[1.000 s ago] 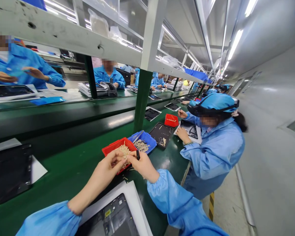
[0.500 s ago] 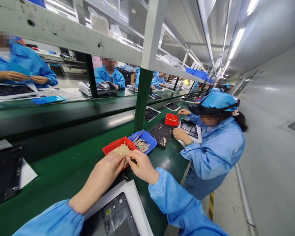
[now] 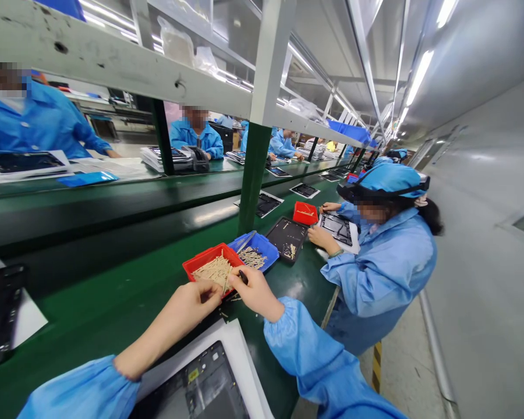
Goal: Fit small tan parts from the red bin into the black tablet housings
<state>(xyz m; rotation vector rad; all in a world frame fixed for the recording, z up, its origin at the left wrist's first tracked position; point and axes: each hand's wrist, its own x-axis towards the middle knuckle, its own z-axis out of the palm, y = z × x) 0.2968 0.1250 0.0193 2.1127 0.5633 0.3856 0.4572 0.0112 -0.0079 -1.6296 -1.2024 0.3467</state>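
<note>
My left hand [image 3: 195, 304] is curled in a pinch at the near edge of a red tray [image 3: 195, 265] full of thin tan strips [image 3: 215, 269]; one strip seems to hang from its fingertips. Beside it, my right hand [image 3: 254, 290] is closed on a small black tool [image 3: 243, 277] whose tip points at the tray. A blue tray [image 3: 264, 247] of similar strips sits just behind the red one. Below my hands lies a dark tablet back shell [image 3: 203, 387] on a white sheet.
A co-worker in a blue coat and cap [image 3: 386, 256] sits to my right over another shell [image 3: 338, 227], a black parts tray [image 3: 287, 235] and a small red tray [image 3: 305, 213]. The green conveyor belt [image 3: 113, 291] carries more shells. A green post [image 3: 253, 174] stands behind the trays.
My left hand has drawn back slightly from the red tray toward me. The shell at the far left has slid further left along the belt. The co-worker's hands have shifted over their shell.
</note>
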